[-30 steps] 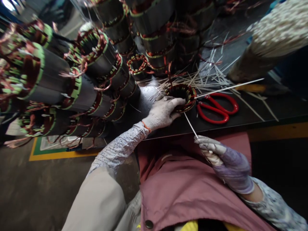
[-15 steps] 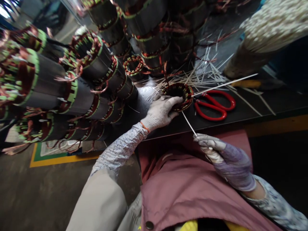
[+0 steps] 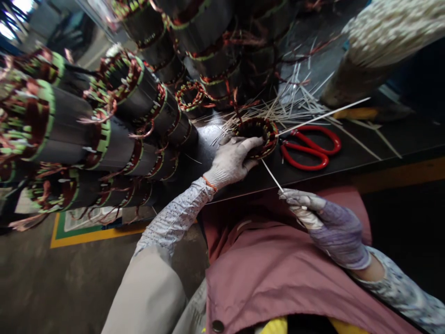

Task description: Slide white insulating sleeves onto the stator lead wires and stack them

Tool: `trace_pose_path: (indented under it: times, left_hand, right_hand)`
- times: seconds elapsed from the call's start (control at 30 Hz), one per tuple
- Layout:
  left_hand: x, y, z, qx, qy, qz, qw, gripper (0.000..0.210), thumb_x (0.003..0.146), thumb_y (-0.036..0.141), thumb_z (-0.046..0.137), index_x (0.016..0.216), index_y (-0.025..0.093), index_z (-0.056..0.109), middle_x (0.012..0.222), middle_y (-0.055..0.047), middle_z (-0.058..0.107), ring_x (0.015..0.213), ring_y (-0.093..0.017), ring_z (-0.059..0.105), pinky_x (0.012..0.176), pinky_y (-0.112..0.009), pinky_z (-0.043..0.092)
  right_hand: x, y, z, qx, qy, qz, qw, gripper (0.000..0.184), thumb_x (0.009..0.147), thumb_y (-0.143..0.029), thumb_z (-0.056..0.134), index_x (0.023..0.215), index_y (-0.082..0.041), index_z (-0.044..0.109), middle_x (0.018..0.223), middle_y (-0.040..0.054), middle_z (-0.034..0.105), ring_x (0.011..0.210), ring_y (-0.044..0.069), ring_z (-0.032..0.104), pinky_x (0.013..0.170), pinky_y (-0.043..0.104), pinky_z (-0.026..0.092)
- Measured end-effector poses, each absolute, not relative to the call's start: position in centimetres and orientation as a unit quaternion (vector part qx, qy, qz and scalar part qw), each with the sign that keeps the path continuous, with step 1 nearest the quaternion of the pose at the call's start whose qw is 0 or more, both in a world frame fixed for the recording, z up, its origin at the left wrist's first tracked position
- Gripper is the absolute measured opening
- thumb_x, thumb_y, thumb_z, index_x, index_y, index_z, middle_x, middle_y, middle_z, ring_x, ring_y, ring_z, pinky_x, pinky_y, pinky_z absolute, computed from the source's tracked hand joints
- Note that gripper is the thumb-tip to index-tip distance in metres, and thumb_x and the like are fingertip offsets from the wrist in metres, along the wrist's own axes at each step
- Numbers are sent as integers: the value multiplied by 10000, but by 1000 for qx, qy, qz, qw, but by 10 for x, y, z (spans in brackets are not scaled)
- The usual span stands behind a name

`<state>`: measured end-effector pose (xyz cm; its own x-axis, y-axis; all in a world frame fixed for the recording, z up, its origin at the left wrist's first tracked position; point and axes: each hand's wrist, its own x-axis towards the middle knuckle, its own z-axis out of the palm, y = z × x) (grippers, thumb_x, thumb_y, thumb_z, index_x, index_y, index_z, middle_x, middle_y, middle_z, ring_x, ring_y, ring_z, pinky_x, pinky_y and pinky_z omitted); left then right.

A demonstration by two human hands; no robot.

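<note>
A motor stator (image 3: pixel 269 141) with copper windings and green insulation stands near the table's front edge. My left hand (image 3: pixel 234 157), in a whitish glove, grips its near left rim, with fingers reaching over the opening. My right hand (image 3: pixel 313 215), in a purple and white glove, pinches the end of a thin white cord (image 3: pixel 271 175) that runs down from the stator's near side. Another white length (image 3: pixel 323 116) sticks out from the stator's right side, toward the upper right. Red-handled scissors (image 3: pixel 309 147) lie just right of the stator.
Stacked stators (image 3: pixel 66 123) fill the left side and the back (image 3: pixel 208 41). Loose white strips (image 3: pixel 295 99) lie scattered behind the work. A thick bundle of white cords (image 3: pixel 392 37) stands at the back right, with a yellow-handled tool (image 3: pixel 358 113) in front of it.
The view has shifted slightly. My left hand keeps its hold on the stator, and my right hand still pinches the cord at almost the same place.
</note>
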<state>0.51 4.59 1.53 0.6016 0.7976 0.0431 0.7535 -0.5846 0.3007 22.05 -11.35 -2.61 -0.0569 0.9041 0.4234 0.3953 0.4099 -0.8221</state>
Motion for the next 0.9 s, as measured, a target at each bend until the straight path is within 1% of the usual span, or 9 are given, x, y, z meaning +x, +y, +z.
trace_pose_path:
  times: [0.17, 0.3, 0.4, 0.5, 0.57, 0.67, 0.73, 0.8, 0.9]
  left_hand:
    - [6, 45, 16, 886, 438, 85, 126, 524, 912, 287, 722, 1421, 222, 616, 1360, -83, 711, 1281, -269, 632, 1185, -426, 423]
    - [4, 45, 15, 886, 437, 93, 126, 516, 918, 296, 712, 1420, 229, 613, 1348, -81, 718, 1274, -268, 632, 1176, -431, 428]
    - [4, 45, 12, 888, 433, 98, 119, 485, 927, 297, 702, 1402, 232, 627, 1342, -80, 722, 1273, -265, 634, 1168, -424, 428]
    - [7, 44, 10, 887, 438, 104, 104, 416, 944, 304, 684, 1356, 252, 655, 1321, -64, 735, 1255, -262, 644, 1181, -439, 414]
    - [11, 42, 12, 877, 459, 100, 102, 392, 942, 312, 689, 1330, 258, 673, 1292, -59, 748, 1225, -263, 658, 1168, -444, 431]
    - [19, 38, 20, 854, 503, 83, 110, 401, 929, 314, 708, 1326, 264, 680, 1291, -49, 749, 1216, -262, 663, 1135, -422, 464]
    - [23, 36, 25, 844, 518, 78, 115, 400, 923, 298, 715, 1320, 266, 685, 1314, -38, 739, 1239, -254, 653, 1141, -400, 460]
    - [25, 35, 28, 839, 525, 79, 121, 388, 913, 280, 725, 1300, 264, 696, 1313, -31, 741, 1247, -246, 648, 1142, -383, 457]
    - [25, 35, 27, 833, 531, 90, 126, 375, 894, 267, 744, 1267, 255, 711, 1282, -32, 753, 1231, -244, 653, 1126, -375, 469]
  right_hand:
    - [214, -107, -28, -466, -679, 254, 507, 423, 934, -78, 620, 1281, -302, 715, 1166, 7, 782, 1014, 193, 776, 866, 247, 681]
    - [211, -106, -25, -493, -673, 217, 506, 427, 928, -87, 642, 1277, -320, 720, 1139, 3, 786, 996, 215, 780, 893, 300, 686]
    - [213, -114, -19, -511, -666, 220, 497, 422, 933, -104, 651, 1287, -324, 715, 1144, -4, 785, 982, 204, 783, 890, 292, 685]
    - [214, -122, -16, -533, -647, 230, 494, 395, 932, -107, 662, 1270, -303, 721, 1153, -4, 784, 999, 182, 779, 917, 266, 671]
    - [214, -123, -16, -539, -646, 221, 493, 345, 933, -107, 660, 1227, -272, 737, 1132, 7, 790, 986, 168, 780, 917, 234, 660]
    - [213, -117, -17, -536, -658, 189, 494, 249, 941, -128, 651, 1152, -209, 755, 1086, 37, 799, 953, 157, 784, 904, 187, 643]
    - [214, -112, -17, -534, -668, 169, 491, 207, 946, -146, 648, 1119, -183, 755, 1069, 49, 802, 952, 157, 784, 903, 177, 637]
    - [215, -108, -17, -526, -677, 166, 488, 197, 953, -154, 639, 1114, -179, 749, 1068, 49, 802, 952, 160, 784, 892, 187, 642]
    - [215, -103, -18, -515, -673, 188, 496, 222, 963, -156, 620, 1138, -217, 741, 1077, 31, 801, 946, 176, 786, 871, 240, 664]
